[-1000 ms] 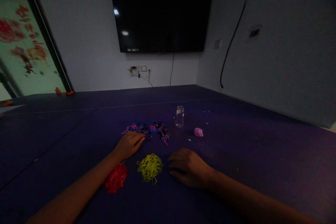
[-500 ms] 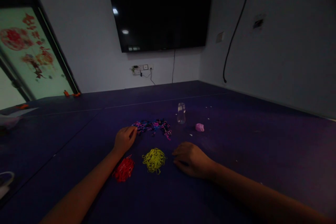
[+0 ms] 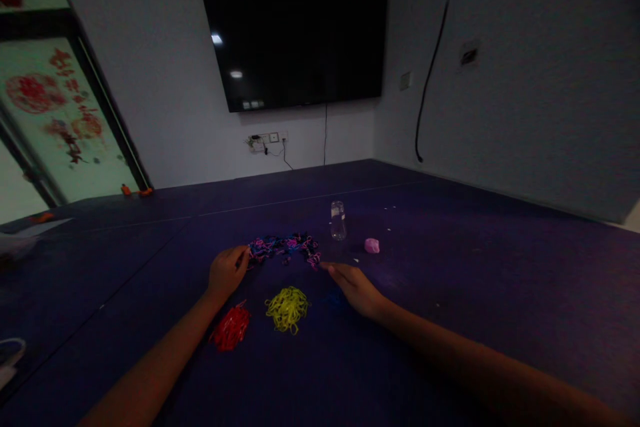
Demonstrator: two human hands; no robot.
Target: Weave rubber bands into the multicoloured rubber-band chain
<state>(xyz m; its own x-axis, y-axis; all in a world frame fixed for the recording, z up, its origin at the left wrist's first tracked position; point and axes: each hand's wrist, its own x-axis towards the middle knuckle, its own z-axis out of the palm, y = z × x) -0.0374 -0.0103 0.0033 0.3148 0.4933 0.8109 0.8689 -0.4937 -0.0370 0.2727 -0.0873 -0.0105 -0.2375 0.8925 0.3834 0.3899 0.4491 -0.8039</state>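
Note:
A loose pile of mixed pink, blue and dark rubber bands (image 3: 285,247) lies spread on the purple surface. At its left end is my left hand (image 3: 227,271), fingers pinched together; what they hold is too small to see. My right hand (image 3: 353,287) reaches to the pile's right end, fingers stretched out, tips beside the last pink bands. Nearer to me sit a heap of yellow rubber bands (image 3: 287,309) and, left of it by my left forearm, a heap of red rubber bands (image 3: 231,327). Faint dark-blue bands (image 3: 337,298) seem to lie just below my right hand.
Behind the pile stands a clear jar (image 3: 338,221), upright, with a pink lump (image 3: 371,245) to its right. Small white scraps (image 3: 389,229) are scattered nearby. A white looped object (image 3: 11,360) lies at the far left. A television (image 3: 297,43) hangs on the wall.
My right hand has moved forward from beside the yellow heap to the mixed pile's right end. My left hand stays at the left end. The view has tilted up slightly.

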